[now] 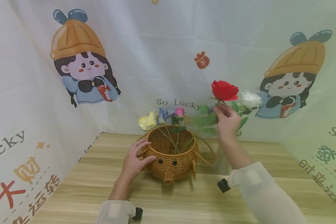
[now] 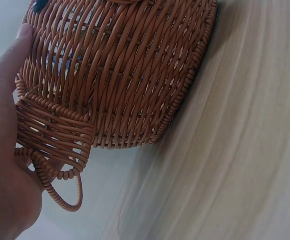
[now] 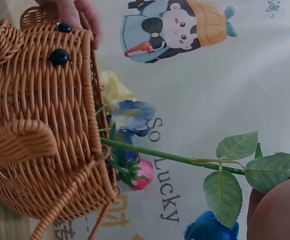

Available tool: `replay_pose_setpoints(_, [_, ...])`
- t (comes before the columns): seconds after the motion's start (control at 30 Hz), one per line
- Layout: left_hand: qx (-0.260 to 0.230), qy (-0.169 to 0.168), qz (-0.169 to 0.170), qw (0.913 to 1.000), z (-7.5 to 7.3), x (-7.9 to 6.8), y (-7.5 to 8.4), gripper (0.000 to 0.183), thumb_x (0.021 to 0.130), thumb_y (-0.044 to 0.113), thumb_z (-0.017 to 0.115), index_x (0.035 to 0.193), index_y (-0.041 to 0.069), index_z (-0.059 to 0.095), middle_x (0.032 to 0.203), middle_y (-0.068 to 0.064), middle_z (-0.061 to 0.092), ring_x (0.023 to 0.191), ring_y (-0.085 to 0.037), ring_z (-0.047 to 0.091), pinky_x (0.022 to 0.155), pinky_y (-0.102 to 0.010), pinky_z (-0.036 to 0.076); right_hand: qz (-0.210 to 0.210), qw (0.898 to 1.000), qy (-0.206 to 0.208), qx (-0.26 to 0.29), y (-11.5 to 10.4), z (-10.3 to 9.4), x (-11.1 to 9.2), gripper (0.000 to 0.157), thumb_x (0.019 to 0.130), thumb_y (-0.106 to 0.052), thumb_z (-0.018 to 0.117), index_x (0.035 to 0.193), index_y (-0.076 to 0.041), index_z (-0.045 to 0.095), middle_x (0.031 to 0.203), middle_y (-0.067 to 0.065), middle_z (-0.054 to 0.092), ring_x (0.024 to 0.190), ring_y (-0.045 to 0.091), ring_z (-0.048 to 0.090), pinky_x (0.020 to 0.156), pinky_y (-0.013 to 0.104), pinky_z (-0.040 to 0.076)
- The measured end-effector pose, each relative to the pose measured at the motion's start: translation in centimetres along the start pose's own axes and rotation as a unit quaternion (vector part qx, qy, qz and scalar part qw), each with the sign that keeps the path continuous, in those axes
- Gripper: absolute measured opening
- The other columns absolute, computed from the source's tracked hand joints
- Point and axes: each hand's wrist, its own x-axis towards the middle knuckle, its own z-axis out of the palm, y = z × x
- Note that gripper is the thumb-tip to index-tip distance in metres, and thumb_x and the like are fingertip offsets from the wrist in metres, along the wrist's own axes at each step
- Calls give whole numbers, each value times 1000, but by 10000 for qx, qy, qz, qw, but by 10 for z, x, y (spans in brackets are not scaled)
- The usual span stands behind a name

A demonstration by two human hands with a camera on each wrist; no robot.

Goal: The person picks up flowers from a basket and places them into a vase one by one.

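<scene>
A brown wicker basket [image 1: 168, 166] shaped like a pig, with black eyes and a snout, stands on the table. My left hand [image 1: 134, 158] grips its left side; the left wrist view shows the thumb along the wall and fingers behind the woven ear [image 2: 55, 132]. My right hand [image 1: 228, 121] pinches a red rose [image 1: 225, 90] by the stem just under the bloom. In the right wrist view the green stem [image 3: 159, 152] slants down to the basket's rim; its lower end is hidden. A yellow flower [image 1: 147, 120], a blue flower [image 1: 163, 115] and a pink rosebud [image 1: 180, 112] lean in the basket.
Behind my right forearm stands a pale vase [image 1: 221, 160], partly hidden. A white rose [image 1: 250, 99] rises beside my right hand, and a blue rose [image 3: 212, 227] shows in the right wrist view. Printed cloth [image 1: 162, 62] hangs around the wooden table [image 1: 81, 186].
</scene>
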Motion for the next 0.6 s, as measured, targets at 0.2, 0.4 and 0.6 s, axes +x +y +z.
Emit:
replay_pose_setpoints(0.2, [27,41,121,9999,2,0,-2,58,85,20,88,137,8,66,158,-14,49,149,-41,43,110,-53,54,228,9993,272,146,-13,-17,8,11,94,-7,77,95,-18,76,80,-20,70,89,4,65,82,17,54])
replay_pose_setpoints(0.4, [-48,51,160,9998,2,1,-1,57,85,19,88,136,6,66,158,-15,49,148,-42,44,109,-51,55,166,9970,585,472,-22,-32,15,16,93,-6,77,89,-21,78,84,-14,72,89,7,64,81,17,54])
replay_pose_setpoints(0.6, [-88,14,69,9999,1,1,-2,55,86,20,88,136,9,67,159,-14,49,149,-41,43,109,-51,54,66,9930,829,844,-30,-46,24,18,92,-4,78,86,-20,79,86,-8,72,89,8,62,81,18,54])
